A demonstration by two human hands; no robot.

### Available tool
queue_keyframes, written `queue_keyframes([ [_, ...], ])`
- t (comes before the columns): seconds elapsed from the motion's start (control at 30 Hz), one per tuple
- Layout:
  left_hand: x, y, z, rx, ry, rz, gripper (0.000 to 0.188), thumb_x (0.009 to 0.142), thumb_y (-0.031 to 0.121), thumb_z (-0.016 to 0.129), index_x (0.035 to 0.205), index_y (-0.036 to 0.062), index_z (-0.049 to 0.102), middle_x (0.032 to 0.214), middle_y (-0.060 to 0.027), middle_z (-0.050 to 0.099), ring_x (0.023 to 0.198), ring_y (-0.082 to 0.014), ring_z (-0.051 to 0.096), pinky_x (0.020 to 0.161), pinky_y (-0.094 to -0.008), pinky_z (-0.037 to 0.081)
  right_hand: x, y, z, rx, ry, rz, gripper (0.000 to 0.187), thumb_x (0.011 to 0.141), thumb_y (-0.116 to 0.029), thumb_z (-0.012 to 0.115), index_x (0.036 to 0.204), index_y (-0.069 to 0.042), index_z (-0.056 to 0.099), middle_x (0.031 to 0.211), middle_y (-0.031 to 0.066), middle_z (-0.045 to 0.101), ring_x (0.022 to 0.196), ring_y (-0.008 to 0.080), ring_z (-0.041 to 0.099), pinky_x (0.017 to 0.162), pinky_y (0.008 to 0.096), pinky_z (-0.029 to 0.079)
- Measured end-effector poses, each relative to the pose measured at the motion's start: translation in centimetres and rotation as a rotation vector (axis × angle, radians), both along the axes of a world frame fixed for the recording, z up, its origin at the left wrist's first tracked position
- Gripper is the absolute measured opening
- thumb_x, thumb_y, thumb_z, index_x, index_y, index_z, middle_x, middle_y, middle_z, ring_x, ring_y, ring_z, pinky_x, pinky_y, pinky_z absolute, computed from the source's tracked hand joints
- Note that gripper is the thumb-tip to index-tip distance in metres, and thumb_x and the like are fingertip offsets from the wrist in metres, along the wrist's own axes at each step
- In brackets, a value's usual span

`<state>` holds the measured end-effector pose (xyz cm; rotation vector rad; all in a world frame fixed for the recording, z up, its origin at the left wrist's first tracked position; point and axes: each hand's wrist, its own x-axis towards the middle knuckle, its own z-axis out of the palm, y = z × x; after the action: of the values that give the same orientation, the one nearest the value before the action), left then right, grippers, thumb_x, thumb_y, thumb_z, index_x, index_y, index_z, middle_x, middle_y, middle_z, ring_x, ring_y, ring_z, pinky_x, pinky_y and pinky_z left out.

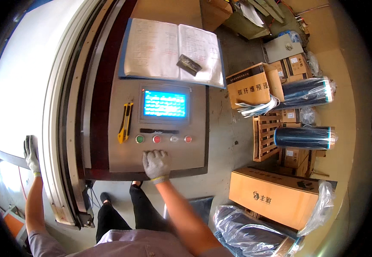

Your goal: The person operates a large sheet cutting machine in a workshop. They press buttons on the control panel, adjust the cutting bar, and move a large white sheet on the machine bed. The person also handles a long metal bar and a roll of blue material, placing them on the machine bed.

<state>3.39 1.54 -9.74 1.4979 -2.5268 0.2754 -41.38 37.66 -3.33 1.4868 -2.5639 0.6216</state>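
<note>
My left hand [31, 155], in a grey glove, lies with its fingers stretched out on the white surface [19, 77] at the far left, near its front edge. My right hand [156, 165], gloved as well, rests curled on the near edge of the metal control panel [177, 156]; nothing shows in it. Just beyond its knuckles is a row of buttons, among them a green button [139, 138] and a red button [156, 139]. Behind them glows a blue touchscreen [165, 103]. A yellow utility knife [125, 123] lies left of the screen.
An open binder [151, 49] with a dark flat object [189, 65] on its pages lies past the screen. A long pale rail [55, 111] separates my hands. On the right stand cardboard boxes [276, 199], a wooden pallet [266, 137] and dark wrapped rolls [301, 138].
</note>
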Motion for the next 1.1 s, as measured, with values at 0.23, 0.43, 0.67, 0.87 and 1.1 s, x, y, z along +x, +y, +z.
queue_keyframes([
  [0.23, -1.8, 1.0, 1.9, -0.001, 0.081, -0.007, 0.052, 0.098, 0.027, 0.049, 0.149, 0.0182, 0.039, 0.154, -0.0069, 0.037, 0.142, -0.0307, 0.033, 0.118, -0.0440, 0.026, 0.6, -0.1, -0.7, 0.009, 0.022, -0.051, 0.023, 0.085, -0.020, 0.064, 0.068, -0.007, 0.059, 0.072, 0.0113, 0.061, 0.069, 0.0327, 0.058, 0.067, 0.0445, 0.048],
  [0.43, -2.9, 2.0, 3.1, -0.017, 0.134, -0.027, 0.051, 0.098, 0.026, 0.045, 0.148, 0.0162, 0.040, 0.153, -0.0085, 0.039, 0.141, -0.0322, 0.033, 0.117, -0.0462, 0.026, 1.5, -0.4, -1.0, 0.078, 0.173, -0.187, 0.031, 0.090, -0.031, 0.059, 0.067, -0.010, 0.061, 0.071, 0.0119, 0.061, 0.065, 0.0332, 0.060, 0.059, 0.0451, 0.050],
  [0.67, -3.7, 2.6, 4.1, 0.031, 0.139, -0.016, 0.052, 0.098, 0.026, 0.046, 0.148, 0.0150, 0.039, 0.154, -0.0089, 0.037, 0.142, -0.0329, 0.031, 0.118, -0.0458, 0.025, 4.2, -3.1, -2.8, 0.079, 0.324, -0.543, 0.031, 0.089, -0.031, 0.060, 0.066, -0.011, 0.060, 0.068, 0.0100, 0.061, 0.060, 0.0321, 0.060, 0.057, 0.0456, 0.048],
  [0.87, -3.3, 2.6, 4.4, 0.021, 0.109, -0.011, 0.050, 0.099, 0.027, 0.046, 0.147, 0.0132, 0.040, 0.153, -0.0098, 0.037, 0.142, -0.0329, 0.031, 0.118, -0.0466, 0.024, 5.2, -3.9, -3.6, 0.070, 0.314, -0.544, 0.030, 0.091, -0.034, 0.058, 0.069, -0.013, 0.060, 0.069, 0.0093, 0.062, 0.062, 0.0305, 0.062, 0.053, 0.0439, 0.050],
  [1.1, -3.6, 2.8, 4.8, 0.104, 0.087, 0.054, 0.054, 0.098, 0.033, 0.048, 0.148, 0.0132, 0.039, 0.155, -0.0100, 0.035, 0.144, -0.0334, 0.027, 0.120, -0.0456, 0.022, 5.3, -3.5, -3.6, 0.070, 0.235, -0.565, 0.033, 0.092, -0.037, 0.055, 0.074, -0.012, 0.064, 0.073, 0.0095, 0.065, 0.067, 0.0323, 0.064, 0.056, 0.0465, 0.051],
])
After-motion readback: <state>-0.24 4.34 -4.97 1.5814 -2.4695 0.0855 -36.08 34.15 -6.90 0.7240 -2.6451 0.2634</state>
